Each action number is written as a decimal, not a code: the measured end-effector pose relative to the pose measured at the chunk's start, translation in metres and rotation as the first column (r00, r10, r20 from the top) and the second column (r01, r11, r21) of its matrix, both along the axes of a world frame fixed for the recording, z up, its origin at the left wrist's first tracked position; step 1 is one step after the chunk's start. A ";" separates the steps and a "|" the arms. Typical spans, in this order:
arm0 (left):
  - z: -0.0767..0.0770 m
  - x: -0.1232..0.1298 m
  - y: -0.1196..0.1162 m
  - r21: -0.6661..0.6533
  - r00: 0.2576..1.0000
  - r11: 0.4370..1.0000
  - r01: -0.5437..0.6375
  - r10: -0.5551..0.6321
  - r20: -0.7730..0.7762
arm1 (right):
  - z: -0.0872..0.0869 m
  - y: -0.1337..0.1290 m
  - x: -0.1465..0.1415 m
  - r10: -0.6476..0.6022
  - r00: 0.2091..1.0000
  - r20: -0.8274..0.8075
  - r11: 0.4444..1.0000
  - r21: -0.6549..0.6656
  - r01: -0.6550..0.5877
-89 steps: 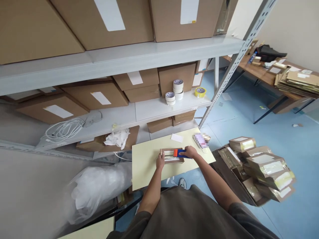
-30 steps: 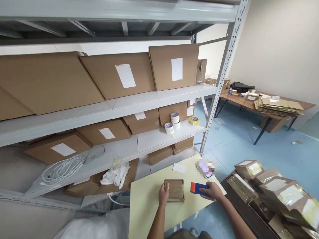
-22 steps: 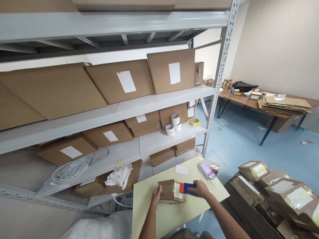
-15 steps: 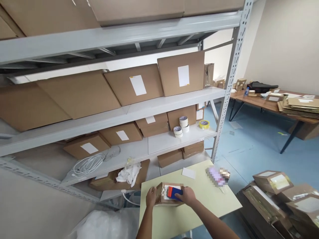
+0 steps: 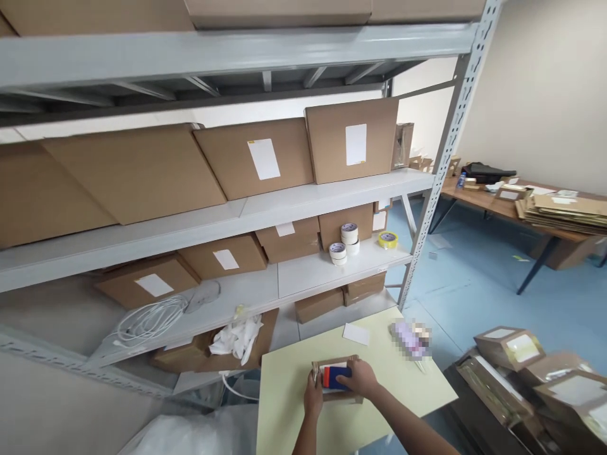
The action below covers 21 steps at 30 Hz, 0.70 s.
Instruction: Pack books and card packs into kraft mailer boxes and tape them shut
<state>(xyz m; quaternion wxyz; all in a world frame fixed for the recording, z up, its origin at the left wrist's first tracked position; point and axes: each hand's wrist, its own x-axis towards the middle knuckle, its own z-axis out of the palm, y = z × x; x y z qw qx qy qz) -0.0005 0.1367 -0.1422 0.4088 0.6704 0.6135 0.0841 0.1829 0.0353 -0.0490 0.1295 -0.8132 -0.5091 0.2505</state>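
Note:
A small cardboard box (image 5: 342, 397) with a white label on top sits on the pale yellow table (image 5: 284, 404). My left hand (image 5: 313, 397) grips the left end of this box, its fingers closed at the edge. In my right hand (image 5: 361, 379) is a flat blue block with an orange-red end (image 5: 338, 378), held against the label on the box top. Its exact kind I cannot make out. My right fingers partly cover the block and the box's right end.
Behind the table stands a metal shelf rack (image 5: 332, 189) with cartons, tape rolls (image 5: 349, 234) and a coiled white cable (image 5: 152, 319). A white card (image 5: 356, 334) and a pixelated item (image 5: 411, 338) lie on the table. Taped boxes (image 5: 535, 373) are stacked at right.
The box has turned and shifted right on the table, with both hands moving along. The blue block now lies flatter across the label. The camera view has shifted slightly.

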 end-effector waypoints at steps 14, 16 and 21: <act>0.005 0.057 -0.009 -0.054 0.992 0.992 0.116 -0.118 -0.045 | 0.015 -0.106 0.150 -0.166 0.984 0.060 0.977 -0.125 0.172; 0.005 0.058 -0.008 -0.046 0.993 0.993 0.110 -0.113 -0.046 | 0.014 -0.119 0.159 -0.184 0.981 0.056 0.974 -0.122 0.190; -0.002 0.049 0.003 -0.037 0.997 0.996 0.082 -0.082 0.001 | 0.021 -0.110 0.152 -0.235 0.972 0.024 0.967 -0.100 0.236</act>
